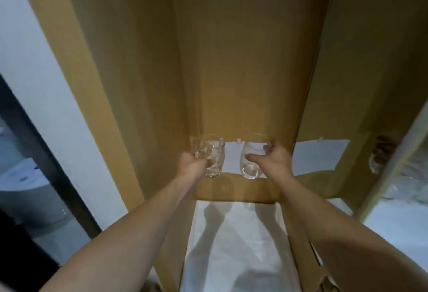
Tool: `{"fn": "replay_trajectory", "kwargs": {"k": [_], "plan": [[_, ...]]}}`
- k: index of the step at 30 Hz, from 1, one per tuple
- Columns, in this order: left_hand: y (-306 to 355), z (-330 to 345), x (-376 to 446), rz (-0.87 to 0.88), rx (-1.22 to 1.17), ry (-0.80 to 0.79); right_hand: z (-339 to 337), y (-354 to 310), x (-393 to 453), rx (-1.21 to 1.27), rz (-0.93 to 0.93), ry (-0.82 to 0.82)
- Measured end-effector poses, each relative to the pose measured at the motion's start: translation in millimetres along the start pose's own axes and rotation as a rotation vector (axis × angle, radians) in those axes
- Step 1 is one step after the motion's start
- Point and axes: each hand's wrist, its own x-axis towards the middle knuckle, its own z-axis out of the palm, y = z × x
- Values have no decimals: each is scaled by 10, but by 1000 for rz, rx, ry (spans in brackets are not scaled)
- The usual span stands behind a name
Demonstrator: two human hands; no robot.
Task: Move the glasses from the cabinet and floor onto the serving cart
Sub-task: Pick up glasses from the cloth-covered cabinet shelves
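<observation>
Two clear glasses, one in each of our hands, both arms stretched forward into the wooden cabinet. Left hand has its fingers curled round a faceted glass, gripping it from the left side; the glass stands roughly upright, and we cannot tell whether its base touches the shelf. Right hand wraps a smooth rounded glass, thumb across the near side, fingers on the rim at the far side; this glass tilts slightly. The two glasses are near each other, not touching. Behind them lies a white shelf liner, and a lower white shelf below carries the shadows of our arms. Right of the cabinet wall, a glass door panel shows a dim reflection of a hand and blurred glassware we cannot make out. Left, a white wall.
</observation>
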Motion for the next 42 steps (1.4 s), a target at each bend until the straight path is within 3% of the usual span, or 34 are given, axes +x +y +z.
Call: {"fn": "replay_trajectory", "kwargs": {"k": [6,11,18,31,42], "plan": [[341,-176,-743,197,-100,29,-740,-525,-707,212,-144,128],[429,-120,-1330,306,-145,46,-1124,-574,-1170,278,-326,160],[481,347,-2017,351,-115,40,-1745,-288,-1522,425,-321,208],[396,2566,-3660,267,-142,-168,-4001,1351,-1919,225,-115,269],[373,4200,-4015,249,-11,-346,-5151,2447,-1803,106,89,408]]}}
